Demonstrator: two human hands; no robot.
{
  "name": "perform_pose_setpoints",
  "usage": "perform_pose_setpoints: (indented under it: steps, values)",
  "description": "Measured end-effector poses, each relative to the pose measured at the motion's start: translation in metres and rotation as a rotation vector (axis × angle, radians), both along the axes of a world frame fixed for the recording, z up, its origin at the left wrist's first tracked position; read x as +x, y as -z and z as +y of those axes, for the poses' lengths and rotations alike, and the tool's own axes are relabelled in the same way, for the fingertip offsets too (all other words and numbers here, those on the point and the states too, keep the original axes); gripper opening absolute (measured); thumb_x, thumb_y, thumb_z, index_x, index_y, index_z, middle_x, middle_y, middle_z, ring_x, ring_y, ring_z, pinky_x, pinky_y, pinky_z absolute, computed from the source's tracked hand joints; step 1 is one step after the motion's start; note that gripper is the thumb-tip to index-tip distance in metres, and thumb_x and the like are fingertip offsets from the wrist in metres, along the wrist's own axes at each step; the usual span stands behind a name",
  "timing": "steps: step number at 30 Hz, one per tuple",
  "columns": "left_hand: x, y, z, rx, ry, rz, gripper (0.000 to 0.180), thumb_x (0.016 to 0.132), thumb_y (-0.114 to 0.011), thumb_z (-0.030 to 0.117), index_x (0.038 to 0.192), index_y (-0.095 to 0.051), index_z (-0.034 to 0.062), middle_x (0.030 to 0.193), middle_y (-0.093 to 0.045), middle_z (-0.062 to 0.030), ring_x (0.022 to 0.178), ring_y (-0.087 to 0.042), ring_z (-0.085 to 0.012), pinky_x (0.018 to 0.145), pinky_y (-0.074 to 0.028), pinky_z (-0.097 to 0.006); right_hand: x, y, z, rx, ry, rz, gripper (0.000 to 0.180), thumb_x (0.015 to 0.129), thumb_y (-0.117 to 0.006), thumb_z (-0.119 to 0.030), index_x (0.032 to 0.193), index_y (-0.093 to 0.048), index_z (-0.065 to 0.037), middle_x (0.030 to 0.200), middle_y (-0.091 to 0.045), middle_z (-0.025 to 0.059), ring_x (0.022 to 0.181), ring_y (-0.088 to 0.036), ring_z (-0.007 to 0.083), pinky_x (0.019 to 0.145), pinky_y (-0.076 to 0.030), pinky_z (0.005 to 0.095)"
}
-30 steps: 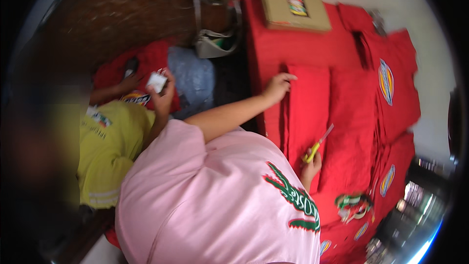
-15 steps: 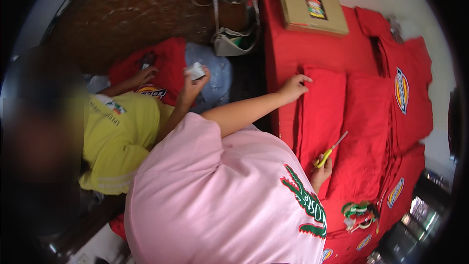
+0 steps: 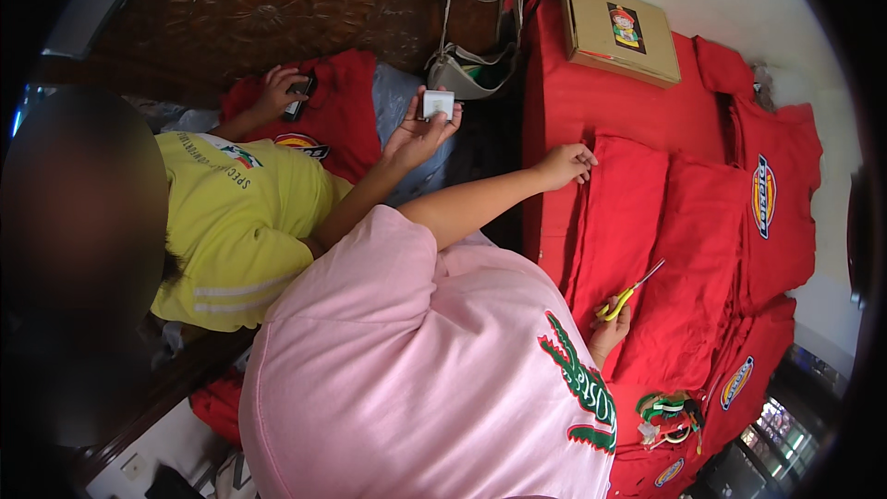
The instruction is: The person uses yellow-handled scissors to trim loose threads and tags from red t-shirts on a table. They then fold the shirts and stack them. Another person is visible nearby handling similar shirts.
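Note:
Yellow-handled scissors [image 3: 616,305] are in my right hand [image 3: 610,331], blades pointing up and right over a long folded red cloth [image 3: 621,212]. The fingers curl around the handles. My left hand [image 3: 565,166] is at the upper left edge of this cloth, fingers bent and tips drawn together. Whether they pinch the cloth's edge or something finer cannot be made out. Beside it lies a second folded red cloth [image 3: 698,249]. My pink shirt [image 3: 407,360] fills the lower middle.
Printed red garments [image 3: 771,185] are spread at the right, with a brown box [image 3: 624,32] behind. Green and white bands [image 3: 670,416] lie near my right hand. At left, a person in a yellow shirt [image 3: 236,231] holds a small white block [image 3: 439,105] and a dark object [image 3: 297,97].
The view has shifted slightly. My left fingertips have drawn closer together at the cloth's edge; the scissors stay in my right hand. The other person's white block has moved up and right.

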State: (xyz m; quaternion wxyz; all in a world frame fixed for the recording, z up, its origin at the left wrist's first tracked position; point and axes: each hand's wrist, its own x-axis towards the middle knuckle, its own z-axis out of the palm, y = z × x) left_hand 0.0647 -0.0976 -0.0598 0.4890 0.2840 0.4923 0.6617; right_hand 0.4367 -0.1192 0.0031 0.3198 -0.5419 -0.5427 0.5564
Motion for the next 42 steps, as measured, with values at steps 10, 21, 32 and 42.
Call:
perform_pose_setpoints:
  steps: [10,21,32,42]
  values:
    - [0.005,-0.003,-0.001,0.010,-0.039,0.167,0.019,0.096,-0.051,-0.007,0.108,-0.065,-0.0028,0.093,-0.063,-0.0077,0.078,-0.068,-0.0147,0.070,-0.059,-0.028,-0.002,-0.003,-0.001,-0.021,-0.004,-0.011,0.023,0.099,-0.069,-0.028,0.090,-0.058,-0.009,0.067,-0.063,0.0040,0.043,-0.045,0.0054,0.038,-0.030,0.0198]
    - [0.011,-0.019,-0.010,-0.058,-0.081,0.241,0.008,0.095,-0.054,-0.004,0.098,-0.060,-0.0006,0.084,-0.064,-0.0077,0.074,-0.068,-0.0150,0.065,-0.058,-0.029,0.000,-0.002,-0.002,-0.011,-0.011,-0.009,0.022,0.099,-0.070,-0.027,0.095,-0.062,-0.007,0.066,-0.061,0.0037,0.044,-0.046,0.0061,0.038,-0.031,0.0206]
    - [0.010,-0.017,-0.009,-0.033,-0.100,0.297,0.005,0.095,-0.055,-0.001,0.091,-0.058,0.0018,0.078,-0.064,-0.0066,0.071,-0.068,-0.0147,0.063,-0.057,-0.028,-0.002,-0.002,0.000,-0.024,0.002,-0.034,0.023,0.098,-0.071,-0.027,0.094,-0.062,-0.006,0.066,-0.062,0.0045,0.044,-0.046,0.0059,0.039,-0.031,0.0202]
    - [0.010,-0.018,-0.010,-0.018,-0.106,0.330,0.006,0.093,-0.055,-0.001,0.090,-0.059,0.0020,0.079,-0.065,-0.0065,0.071,-0.069,-0.0151,0.063,-0.056,-0.029,0.000,0.001,0.001,-0.040,0.010,-0.019,0.022,0.097,-0.071,-0.026,0.094,-0.063,-0.007,0.066,-0.061,0.0037,0.045,-0.048,0.0061,0.038,-0.031,0.0202]
